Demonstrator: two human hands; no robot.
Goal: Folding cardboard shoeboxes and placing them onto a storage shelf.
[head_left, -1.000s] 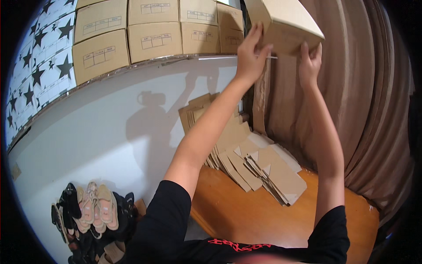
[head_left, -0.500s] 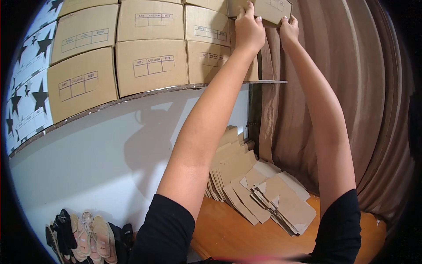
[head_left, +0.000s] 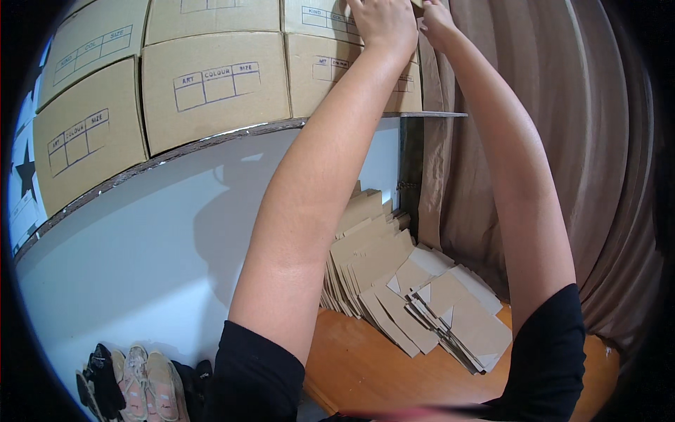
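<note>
Both my arms reach up to the top edge of the view, beside the right end of a shelf stacked with boxes. My left hand (head_left: 388, 29) is at a cardboard box (head_left: 418, 4), of which only a small tan piece shows between my hands. The tips of its fingers are cut off by the upper edge. My right hand (head_left: 439, 28) has its fingers bent around the right side of the same box. Below my left hand, a stamped tan box (head_left: 306, 88) stands on the shelf, partly covered by my forearm.
More tan boxes (head_left: 214, 123) fill the shelf (head_left: 274, 128) leftward, with star-patterned white boxes (head_left: 27, 190) at the far left. A brown curtain (head_left: 548, 91) hangs close on the right. Flattened cardboard (head_left: 464, 316) lies on the orange-brown surface (head_left: 351, 366) below. Several shoes (head_left: 151, 383) stand lower left.
My hands and the box have moved up, so the box is now almost wholly out of view. The shelf and its boxes appear larger and shifted left and up.
</note>
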